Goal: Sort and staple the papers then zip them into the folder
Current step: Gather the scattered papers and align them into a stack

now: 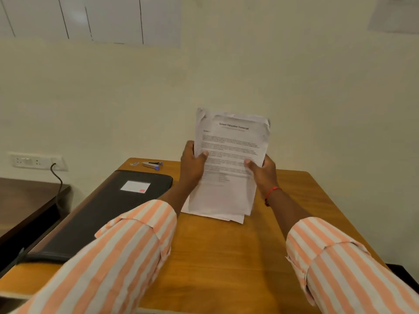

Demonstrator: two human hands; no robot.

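A stack of printed papers [229,152] stands upright above the wooden table [226,257], its lower edge near or on the tabletop. My left hand [192,164] grips the stack's left edge, thumb on the front sheet. My right hand [263,171] grips the right edge the same way. The top sheet's corners are creased. A black zip folder [102,214] with a white label lies flat on the table's left side. Beyond it, near the table's far edge, lies a silver and blue stapler [153,165].
A small clip-like item [134,164] lies left of the stapler. A wall socket [34,160] with a black cable sits at the left, above a dark side table [27,200]. The cream wall stands right behind the table.
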